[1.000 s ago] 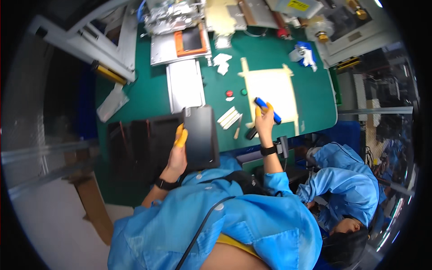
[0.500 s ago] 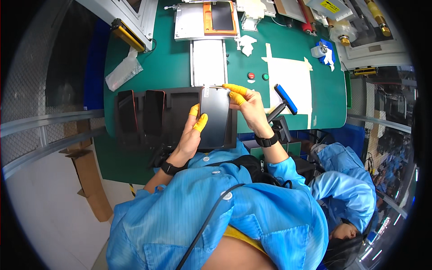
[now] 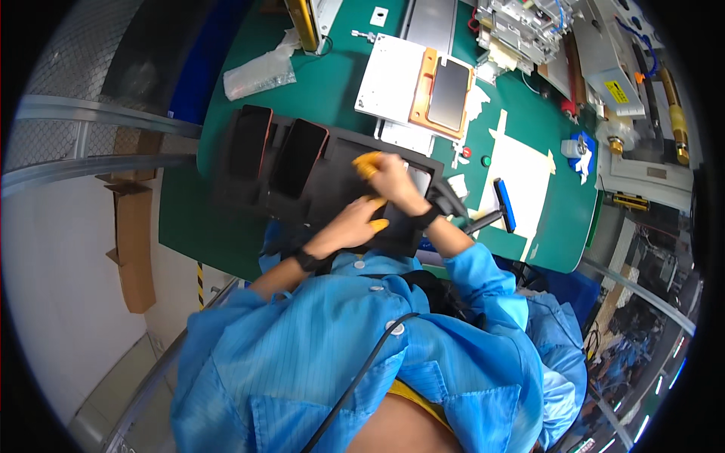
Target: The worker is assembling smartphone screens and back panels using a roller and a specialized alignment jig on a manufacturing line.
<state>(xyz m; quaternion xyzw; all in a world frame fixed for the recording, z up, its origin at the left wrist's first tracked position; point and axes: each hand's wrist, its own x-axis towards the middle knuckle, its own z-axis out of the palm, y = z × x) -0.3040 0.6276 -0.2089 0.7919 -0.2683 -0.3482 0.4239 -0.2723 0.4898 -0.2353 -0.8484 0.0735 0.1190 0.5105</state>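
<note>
A black tray (image 3: 347, 141) with slots lies in front of me. Two dark phones with reddish edges, the left phone (image 3: 250, 141) and the middle phone (image 3: 299, 158), rest in its slots. At its right end a dark glossy panel (image 3: 400, 230) lies partly under my hands, its upper part shining pale. My left hand (image 3: 349, 229), with yellow finger cots, is at the panel's left side, thumb and forefinger apart. My right hand (image 3: 394, 186) crosses over the panel, yellow-tipped fingers bent leftward above the tray; motion blurs them, and whether they pinch anything cannot be made out.
Beyond the tray, a phone (image 3: 448, 92) sits in an orange fixture (image 3: 420, 106) on a metal plate (image 3: 384, 83). A blue roller (image 3: 504, 205) lies on white paper (image 3: 521, 174) at right. Clear plastic wrap (image 3: 260, 75) lies at back left. A blue-sleeved person (image 3: 555, 340) is at lower right.
The panel held between both hands has gone down to the tray's right end. My right hand has swung left across it, my left hand lower. The whole view has turned and shifted.
</note>
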